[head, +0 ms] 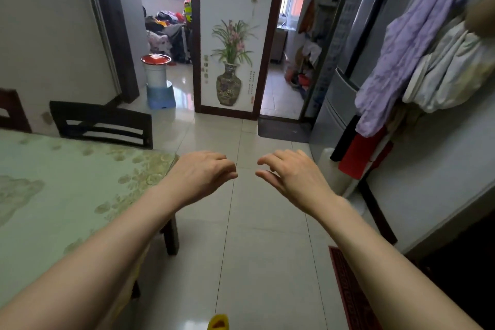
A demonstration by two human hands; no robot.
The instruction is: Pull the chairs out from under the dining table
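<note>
The dining table (53, 182), under a pale green patterned cloth, fills the left side. A dark wooden chair (101, 123) stands pushed in at its far edge, only the slatted backrest showing. Part of a second dark chair back (12, 110) shows at the far left. My left hand (203, 171) hovers just past the table's right corner, fingers loosely curled, holding nothing. My right hand (292, 171) hangs over the tiled floor beside it, fingers apart and empty. Neither hand touches a chair.
A dark table leg (171, 236) stands below my left forearm. A grey fridge (342, 83) and hanging clothes (417, 43) line the right side. A red-lidded white bucket on a blue stool (158, 75) stands by the doorway. A red mat (351, 289) lies at lower right.
</note>
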